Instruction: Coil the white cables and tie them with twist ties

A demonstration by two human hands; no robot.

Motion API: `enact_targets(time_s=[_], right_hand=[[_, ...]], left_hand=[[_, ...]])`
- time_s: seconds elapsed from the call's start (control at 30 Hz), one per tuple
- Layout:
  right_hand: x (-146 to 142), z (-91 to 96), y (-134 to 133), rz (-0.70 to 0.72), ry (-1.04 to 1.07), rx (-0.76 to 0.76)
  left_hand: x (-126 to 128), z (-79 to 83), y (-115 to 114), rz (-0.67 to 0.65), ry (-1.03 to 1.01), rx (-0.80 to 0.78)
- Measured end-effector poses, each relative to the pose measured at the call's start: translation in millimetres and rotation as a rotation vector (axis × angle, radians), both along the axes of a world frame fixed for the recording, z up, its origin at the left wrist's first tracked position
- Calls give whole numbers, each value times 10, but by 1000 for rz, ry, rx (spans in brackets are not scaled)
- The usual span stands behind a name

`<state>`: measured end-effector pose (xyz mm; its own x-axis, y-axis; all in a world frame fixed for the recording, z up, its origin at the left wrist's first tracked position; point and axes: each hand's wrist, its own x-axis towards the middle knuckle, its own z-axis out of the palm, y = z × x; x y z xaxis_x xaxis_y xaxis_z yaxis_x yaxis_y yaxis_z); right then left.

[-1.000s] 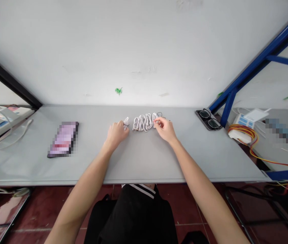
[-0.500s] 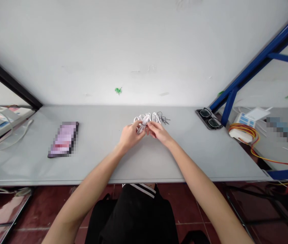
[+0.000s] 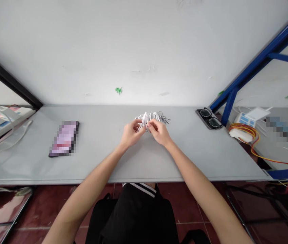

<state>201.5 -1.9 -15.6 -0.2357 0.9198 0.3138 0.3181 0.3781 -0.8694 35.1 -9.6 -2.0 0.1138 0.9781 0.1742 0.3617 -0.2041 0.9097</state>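
- On the grey counter [image 3: 100, 161], a looped white cable bundle [image 3: 146, 118] lies near the far edge, directly under both hands.
- The left hand [image 3: 133, 133] and right hand [image 3: 159, 132] meet over it, their fingers [image 3: 151, 126] clenched on its strands.
- Thin black wires [image 3: 164, 117] lie just right of the bundle.
- Farther right, glasses [image 3: 209, 118] rest on a dark case [image 3: 199, 117].
- Well left sits a pixelated phone-like slab [image 3: 64, 139].
- A second ago the hands were apart; now they nearly touch.

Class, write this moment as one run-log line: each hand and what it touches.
left hand: white cable bundle | right hand: same bundle | beside: black wire loops
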Motion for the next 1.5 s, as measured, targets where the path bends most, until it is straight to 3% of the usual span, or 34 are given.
enact_targets(time_s=[0.1,0.2,0.37,0.43,0.5,0.63,0.73,0.83,0.97,1.03,1.1,1.17,1.23,1.4,1.5], right_hand=[[-35,-23,26,150,227,-268],[-61,-42,50,184,421,-474],[-29,-32,64,202,521,-624],[-3,-24,59,215,477,-560],[17,-16,48,176,365,-394],[35,-5,24,-48,-1,51],[41,-6,22,-95,-108,148],[41,-14,40,15,69,-44],[40,-15,78,249,451,-538],[47,-7,94,279,594,-705],[62,2,104,274,651,-767],[78,9,103,254,625,-719],[85,13,88,227,507,-568],[49,8,35,8,40,93],[30,0,24,-46,-42,250]], left_hand=[[-8,-25,5,88,237,136],[-26,-28,2,106,450,202],[-47,-71,13,53,594,300],[-41,-88,19,36,529,309],[-29,-84,17,30,395,267],[-6,-24,-2,-83,25,-6],[-3,-2,-4,-169,-183,-159],[-13,-33,11,-96,-116,-68],[-41,-86,30,22,231,190],[-55,-99,33,38,381,275],[-61,-106,33,35,459,332],[-55,-107,31,26,458,356],[-39,-98,27,20,381,311],[-21,-16,15,-107,-78,-105],[-49,12,22,-199,-231,-246]])
